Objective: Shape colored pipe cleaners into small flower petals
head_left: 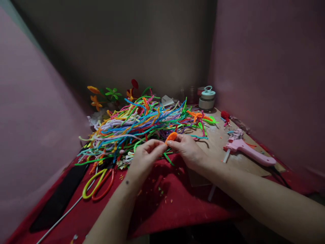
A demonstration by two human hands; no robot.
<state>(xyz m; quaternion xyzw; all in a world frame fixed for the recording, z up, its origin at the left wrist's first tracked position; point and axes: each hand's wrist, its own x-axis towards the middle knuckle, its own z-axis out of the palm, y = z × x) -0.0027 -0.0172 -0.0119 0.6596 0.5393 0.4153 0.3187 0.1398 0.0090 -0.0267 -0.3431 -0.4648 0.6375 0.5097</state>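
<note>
Between my two hands is a small orange pipe-cleaner petal (pixel 171 137), held above the front of a big heap of pipe cleaners (pixel 137 125) in many colours. My left hand (pixel 149 152) pinches its lower left end with closed fingers. On the other side, my right hand (pixel 186 149) grips the petal's right edge between thumb and fingers. The left fingertips hide the very end of the piece. Below the hands, a green pipe cleaner (pixel 169 159) sticks out from the heap.
Scissors (pixel 98 184) with yellow and red handles lie left, near a black strip (pixel 61 196) and a thin white rod (pixel 66 213). A pink glue gun (pixel 250 152) rests on a brown board (pixel 215 135) at right. Behind stand pipe-cleaner flowers (pixel 113 93) and a pale-blue lidded jar (pixel 207 98).
</note>
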